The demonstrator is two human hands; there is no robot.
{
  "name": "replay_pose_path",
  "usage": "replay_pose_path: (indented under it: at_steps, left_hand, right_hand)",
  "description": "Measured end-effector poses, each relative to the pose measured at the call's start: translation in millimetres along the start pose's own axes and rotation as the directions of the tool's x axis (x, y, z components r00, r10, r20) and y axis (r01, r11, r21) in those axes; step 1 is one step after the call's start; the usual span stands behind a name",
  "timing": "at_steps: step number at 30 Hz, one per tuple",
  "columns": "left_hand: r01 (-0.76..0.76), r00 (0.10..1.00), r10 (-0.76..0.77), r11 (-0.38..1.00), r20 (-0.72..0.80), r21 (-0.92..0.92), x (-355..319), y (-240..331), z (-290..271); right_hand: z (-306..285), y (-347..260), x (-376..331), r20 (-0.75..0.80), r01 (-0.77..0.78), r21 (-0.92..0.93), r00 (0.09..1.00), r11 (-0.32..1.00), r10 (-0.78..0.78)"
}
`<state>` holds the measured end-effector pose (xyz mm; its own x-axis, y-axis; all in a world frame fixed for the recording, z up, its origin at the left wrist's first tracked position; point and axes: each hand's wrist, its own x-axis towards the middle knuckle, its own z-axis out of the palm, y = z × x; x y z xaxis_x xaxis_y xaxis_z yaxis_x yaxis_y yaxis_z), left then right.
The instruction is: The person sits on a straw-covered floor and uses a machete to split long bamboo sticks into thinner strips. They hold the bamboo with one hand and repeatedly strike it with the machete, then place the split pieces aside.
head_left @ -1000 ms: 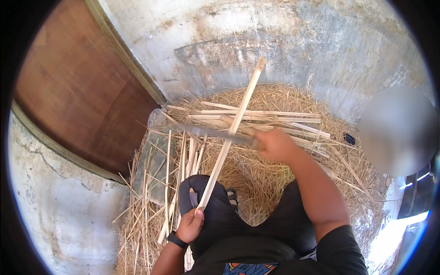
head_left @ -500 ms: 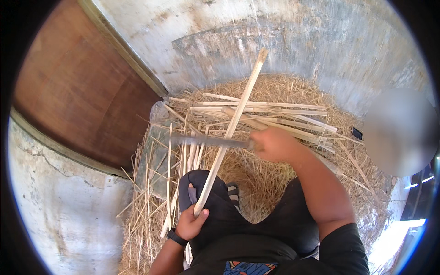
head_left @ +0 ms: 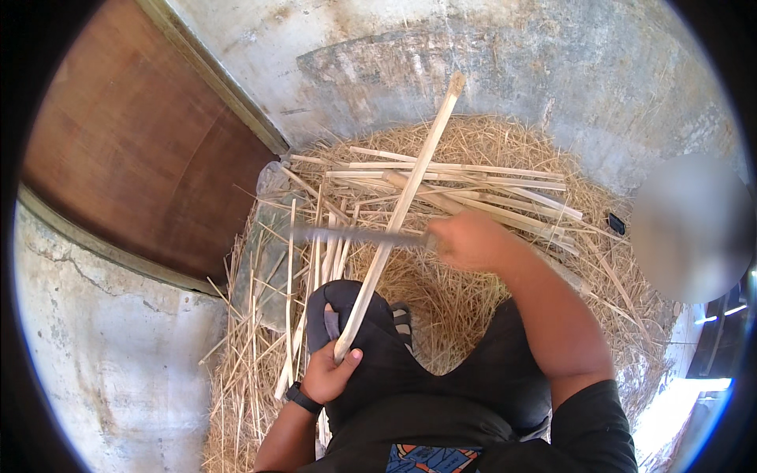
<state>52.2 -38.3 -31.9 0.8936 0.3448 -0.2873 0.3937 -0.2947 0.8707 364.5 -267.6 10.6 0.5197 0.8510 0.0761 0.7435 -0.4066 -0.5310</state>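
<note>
At the far left a brown door panel (head_left: 142, 158) stands in its frame, with a stained pale wall (head_left: 102, 347) below it. Next comes a grey-green slab (head_left: 272, 272) on the floor, partly under straw, with a crumpled clear plastic bag (head_left: 272, 180) at its far end. Several thin strips (head_left: 290, 276) lie just to its right, pointing away from the person. The left hand (head_left: 330, 377), a dark band (head_left: 303, 398) on its wrist, is closed around the near end of a long pale strip (head_left: 402, 206) beside the left knee. The strip slants up and to the right — its far end stands out against the back wall (head_left: 520, 71). A long blade (head_left: 347, 235), blurred, crosses the strip at about its middle, pointing left; whether its edge touches the wood I cannot tell. The right hand (head_left: 465, 243) is clenched on the blade's handle, just right of the strip. Behind and beyond that hand, more pale strips (head_left: 493, 183) lie crosswise on a bed of straw (head_left: 465, 315), and farther right a small black object (head_left: 616, 224) rests on the straw.
</note>
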Motion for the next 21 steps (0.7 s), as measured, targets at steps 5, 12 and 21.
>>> replay_pose_path:
  at_steps: [5, 12, 21]
  left_hand:
    - [0.008, 0.999, -0.001, 0.98, -0.034, 0.197, -6.4, 12.3, 1.9]
    - [-0.05, 0.988, 0.094, 0.946, -0.121, 0.32, -8.4, 22.4, 11.7]
    - [-0.077, 0.988, 0.105, 0.969, -0.111, 0.233, -9.0, 18.6, 8.3]
  right_hand:
    - [5.3, -50.6, -10.6, 0.167, 0.223, -0.19, 0.967, 0.956, -0.192]
    - [-42.7, 21.0, -19.6, -0.112, -0.231, 0.018, 0.966, 0.973, 0.232]
    - [-22.0, -11.6, -17.5, 0.144, 0.077, -0.052, 0.987, 0.996, -0.069]
